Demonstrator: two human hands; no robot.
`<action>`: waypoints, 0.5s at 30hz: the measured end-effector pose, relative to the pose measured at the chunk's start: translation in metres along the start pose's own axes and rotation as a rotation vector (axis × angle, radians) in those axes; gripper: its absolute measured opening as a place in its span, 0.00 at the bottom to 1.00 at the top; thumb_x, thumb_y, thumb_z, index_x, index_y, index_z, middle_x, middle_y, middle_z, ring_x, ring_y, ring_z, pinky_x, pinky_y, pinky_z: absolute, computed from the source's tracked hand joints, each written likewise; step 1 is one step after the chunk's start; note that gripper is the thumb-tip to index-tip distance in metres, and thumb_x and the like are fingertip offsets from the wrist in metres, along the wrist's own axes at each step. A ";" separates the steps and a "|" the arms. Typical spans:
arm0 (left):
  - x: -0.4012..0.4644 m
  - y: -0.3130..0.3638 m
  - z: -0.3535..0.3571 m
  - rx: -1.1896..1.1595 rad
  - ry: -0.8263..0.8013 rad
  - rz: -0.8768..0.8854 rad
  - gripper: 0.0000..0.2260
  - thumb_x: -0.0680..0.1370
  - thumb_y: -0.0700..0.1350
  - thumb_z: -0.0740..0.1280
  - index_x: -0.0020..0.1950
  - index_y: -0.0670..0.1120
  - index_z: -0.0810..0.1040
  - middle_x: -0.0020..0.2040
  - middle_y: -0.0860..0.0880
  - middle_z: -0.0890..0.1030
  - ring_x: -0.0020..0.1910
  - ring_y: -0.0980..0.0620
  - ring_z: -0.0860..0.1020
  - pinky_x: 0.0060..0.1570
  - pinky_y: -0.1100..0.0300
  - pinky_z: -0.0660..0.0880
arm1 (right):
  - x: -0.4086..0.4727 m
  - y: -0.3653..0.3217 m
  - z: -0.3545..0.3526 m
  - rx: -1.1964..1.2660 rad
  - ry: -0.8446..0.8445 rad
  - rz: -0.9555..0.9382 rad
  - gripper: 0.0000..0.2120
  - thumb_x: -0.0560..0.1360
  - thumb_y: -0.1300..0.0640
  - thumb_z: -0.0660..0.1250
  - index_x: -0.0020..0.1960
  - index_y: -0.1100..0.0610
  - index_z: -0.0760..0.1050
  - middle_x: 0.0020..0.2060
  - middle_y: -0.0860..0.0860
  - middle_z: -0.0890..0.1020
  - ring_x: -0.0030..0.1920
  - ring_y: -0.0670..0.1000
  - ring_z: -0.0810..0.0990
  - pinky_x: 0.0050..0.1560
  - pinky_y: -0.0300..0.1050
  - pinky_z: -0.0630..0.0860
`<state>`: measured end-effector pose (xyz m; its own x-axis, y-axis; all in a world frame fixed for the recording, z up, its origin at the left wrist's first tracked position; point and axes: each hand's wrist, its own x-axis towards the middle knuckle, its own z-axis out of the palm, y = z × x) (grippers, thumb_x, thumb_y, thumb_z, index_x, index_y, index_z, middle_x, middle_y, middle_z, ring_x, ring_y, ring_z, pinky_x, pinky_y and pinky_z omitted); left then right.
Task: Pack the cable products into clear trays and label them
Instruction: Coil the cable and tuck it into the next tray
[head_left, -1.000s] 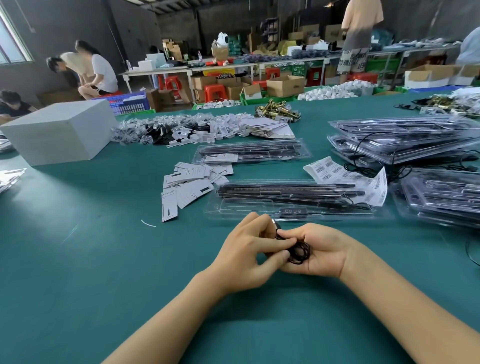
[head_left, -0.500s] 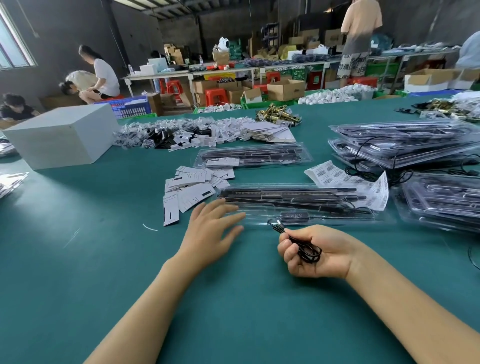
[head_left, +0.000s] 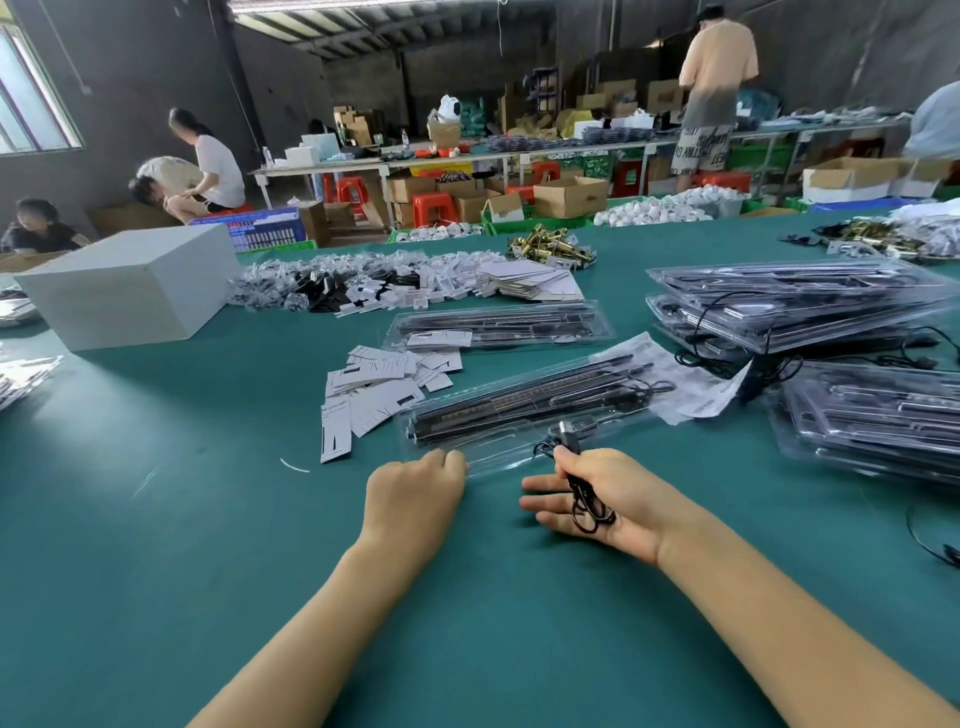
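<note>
A clear tray (head_left: 506, 460) holding long black bars (head_left: 524, 400) lies slanted on the green table just beyond my hands. My left hand (head_left: 413, 493) has its fingers curled over the tray's near left edge. My right hand (head_left: 623, 499) lies palm up, with a small coil of black cable (head_left: 589, 512) pinched between thumb and fingers. The cable's plug (head_left: 566, 436) sticks out over the tray's near edge. A sheet of barcode labels (head_left: 693, 387) lies under the tray's far right end.
White cards (head_left: 384, 384) are scattered left of the tray. A second filled tray (head_left: 498, 327) lies behind it. Stacks of filled trays (head_left: 795, 306) (head_left: 883, 421) stand at the right, with loose cables. A white box (head_left: 130, 291) stands far left. People work in the background.
My left hand left the cable, reached forward and closed on the tray's near edge. The tray has swung to a slant. My right hand keeps the coiled cable.
</note>
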<state>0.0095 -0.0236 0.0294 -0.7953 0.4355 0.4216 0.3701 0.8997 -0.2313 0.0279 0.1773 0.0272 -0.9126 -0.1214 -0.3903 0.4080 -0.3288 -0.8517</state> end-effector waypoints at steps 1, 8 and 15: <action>-0.002 0.004 -0.003 0.043 -0.018 0.028 0.23 0.47 0.42 0.84 0.23 0.48 0.70 0.19 0.51 0.70 0.14 0.50 0.67 0.27 0.67 0.53 | 0.001 0.001 0.001 -0.022 0.011 -0.020 0.09 0.82 0.55 0.59 0.50 0.62 0.68 0.53 0.62 0.80 0.42 0.58 0.85 0.34 0.46 0.81; -0.023 0.023 -0.016 0.005 -0.030 0.125 0.20 0.53 0.43 0.82 0.25 0.47 0.69 0.23 0.49 0.70 0.19 0.49 0.69 0.26 0.63 0.64 | -0.002 -0.007 -0.004 -0.027 0.102 -0.043 0.14 0.82 0.55 0.58 0.40 0.60 0.69 0.34 0.57 0.80 0.30 0.52 0.82 0.28 0.42 0.79; -0.029 0.028 -0.025 -0.113 0.000 0.173 0.11 0.62 0.44 0.76 0.28 0.46 0.75 0.29 0.50 0.75 0.27 0.47 0.75 0.35 0.58 0.72 | -0.006 -0.018 -0.020 0.038 0.107 0.010 0.16 0.80 0.52 0.62 0.37 0.59 0.68 0.29 0.55 0.76 0.29 0.51 0.76 0.28 0.42 0.77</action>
<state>0.0548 -0.0105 0.0323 -0.7152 0.5841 0.3839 0.5527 0.8088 -0.2009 0.0269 0.2029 0.0376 -0.8997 -0.0247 -0.4359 0.4142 -0.3639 -0.8343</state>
